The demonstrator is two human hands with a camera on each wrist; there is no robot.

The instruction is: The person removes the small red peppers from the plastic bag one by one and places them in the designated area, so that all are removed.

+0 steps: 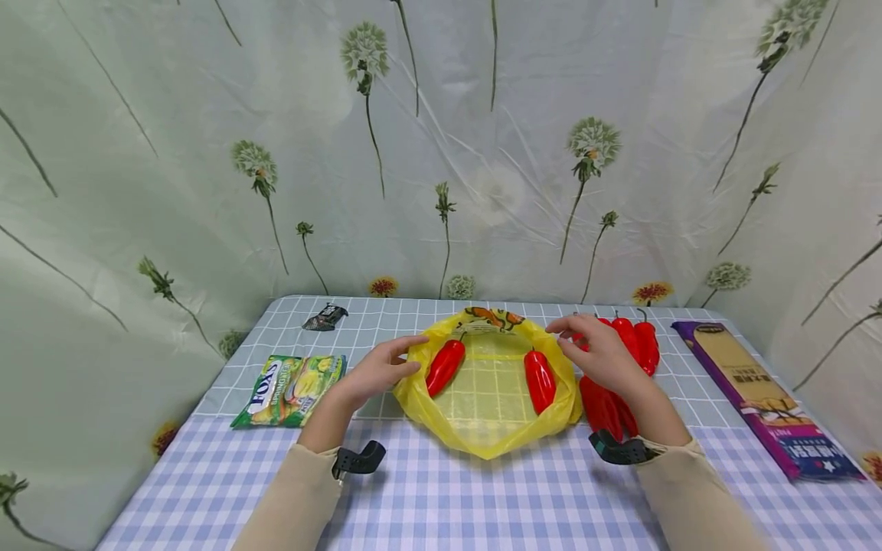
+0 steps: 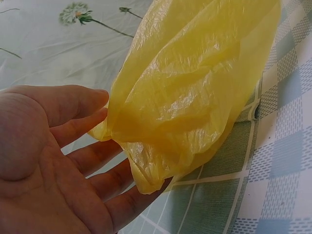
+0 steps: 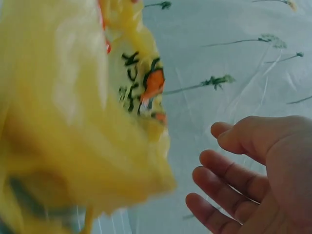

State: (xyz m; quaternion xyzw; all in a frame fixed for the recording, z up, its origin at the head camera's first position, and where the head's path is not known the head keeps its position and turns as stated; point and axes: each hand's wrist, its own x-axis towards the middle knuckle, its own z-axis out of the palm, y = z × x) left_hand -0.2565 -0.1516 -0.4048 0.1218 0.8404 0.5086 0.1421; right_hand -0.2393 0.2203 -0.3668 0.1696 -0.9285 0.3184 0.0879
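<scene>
A yellow plastic bag (image 1: 475,440) lies with its mouth spread wide, and two red chili peppers are inside: one pepper (image 1: 445,366) at the left, another pepper (image 1: 540,381) at the right. My left hand (image 1: 379,373) is at the bag's left rim, its fingers loosely bent and parted. In the left wrist view, the thumb and index fingertips are right at the edge of the yellow plastic, and the other fingertips reach behind it. My right hand (image 1: 598,352) hovers by the right rim. The right wrist view shows its relaxed fingers (image 3: 222,170) apart from the bag, holding nothing.
More red peppers (image 1: 646,344) lie right of the bag, partly hidden by my right arm. A long purple package (image 1: 765,398) stretches along the right side. At the left are a green FOX'S candy packet (image 1: 292,390) and a small black wrapper (image 1: 325,317).
</scene>
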